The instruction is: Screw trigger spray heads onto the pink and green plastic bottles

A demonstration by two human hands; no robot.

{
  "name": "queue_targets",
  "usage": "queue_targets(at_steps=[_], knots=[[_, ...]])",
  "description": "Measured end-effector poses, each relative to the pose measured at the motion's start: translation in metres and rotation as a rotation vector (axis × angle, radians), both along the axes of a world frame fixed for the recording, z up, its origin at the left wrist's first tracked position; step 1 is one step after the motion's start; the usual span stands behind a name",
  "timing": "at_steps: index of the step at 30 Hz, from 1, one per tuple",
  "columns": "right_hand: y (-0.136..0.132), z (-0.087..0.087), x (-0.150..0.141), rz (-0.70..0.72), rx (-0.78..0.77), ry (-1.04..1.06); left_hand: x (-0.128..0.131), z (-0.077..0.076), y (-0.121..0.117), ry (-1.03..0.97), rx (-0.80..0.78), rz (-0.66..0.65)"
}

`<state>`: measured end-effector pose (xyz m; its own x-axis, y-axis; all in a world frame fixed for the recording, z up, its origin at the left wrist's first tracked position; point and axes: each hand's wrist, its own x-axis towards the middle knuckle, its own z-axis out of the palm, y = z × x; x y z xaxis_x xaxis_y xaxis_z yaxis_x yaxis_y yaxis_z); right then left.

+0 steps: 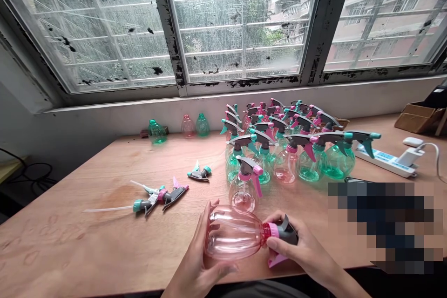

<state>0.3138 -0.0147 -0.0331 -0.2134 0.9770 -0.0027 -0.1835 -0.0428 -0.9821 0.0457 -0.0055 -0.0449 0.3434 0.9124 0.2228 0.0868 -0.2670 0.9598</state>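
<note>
One pink bottle (233,233) is held sideways: I observe the left hand (198,252) gripping its base, presumably for support, and the right hand (306,242) gripping the spray head (289,234) at its neck, presumably for control; spray bottles (284,167) stand beyond.

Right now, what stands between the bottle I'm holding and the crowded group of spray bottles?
One upright pink spray bottle stands between the held bottle and the crowded group, as the head view shows.
</note>
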Motion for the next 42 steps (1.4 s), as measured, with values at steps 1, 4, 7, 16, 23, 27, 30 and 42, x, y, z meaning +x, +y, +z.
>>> queue_targets(at_steps=[1, 4, 7, 16, 23, 27, 30, 42], knots=[[0.0000, 0.0000, 0.0000, -0.005, 0.003, 0.003, 0.0008, 0.0007, -0.0004, 0.005, 0.007, 0.010], [0.0002, -0.0005, 0.0002, -0.002, 0.008, 0.012, 0.0033, 0.0027, -0.0023, 0.024, 0.037, 0.041], [0.0004, -0.0019, 0.0003, 0.012, -0.006, 0.034, 0.0036, 0.0040, -0.0042, 0.039, 0.031, 0.054], [0.0002, 0.0000, -0.0003, 0.014, -0.025, 0.024, 0.0023, 0.0065, -0.0023, 0.033, 0.017, 0.015], [0.0011, 0.0001, -0.0001, 0.008, -0.010, 0.039, 0.0033, 0.0067, -0.0021, 0.064, 0.070, 0.041], [0.0012, -0.0023, -0.0004, -0.012, -0.017, 0.058, 0.0014, 0.0063, -0.0022, 0.022, -0.046, 0.027], [0.0009, -0.0029, -0.0008, -0.029, -0.020, 0.062, 0.0000, 0.0057, -0.0010, -0.005, -0.093, 0.026], [0.0035, -0.0057, 0.0042, -0.018, 0.053, 0.015, -0.0005, 0.0058, -0.0002, 0.034, -0.012, 0.023]])
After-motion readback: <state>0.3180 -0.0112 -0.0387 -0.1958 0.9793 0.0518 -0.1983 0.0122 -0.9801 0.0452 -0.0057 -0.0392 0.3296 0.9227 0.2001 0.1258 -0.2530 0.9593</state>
